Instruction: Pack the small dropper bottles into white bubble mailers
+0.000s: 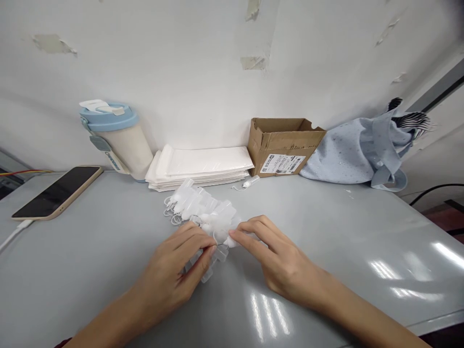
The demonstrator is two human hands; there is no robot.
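A pile of small translucent plastic bottles [194, 200] with white caps and thin looped strings lies in the middle of the grey table. My left hand [183, 263] is closed in a pinch at the near side of the pile. What sits between its thumb and forefinger is too small to make out. Just to the right, my right hand [273, 251] grips a small bottle, its white cap [231, 242] pointing toward the left fingertips; the fingers hide most of its body. Several more clear bottles or parts [208, 275] lie under and beside my left hand.
One loose small bottle [252, 181] lies before an open cardboard box [286, 145]. White padded envelopes [203, 162] are stacked against the wall. A cream tumbler [126, 145] and a charging phone [58, 192] stand and lie at left; a light blue bag [344, 150] is at right.
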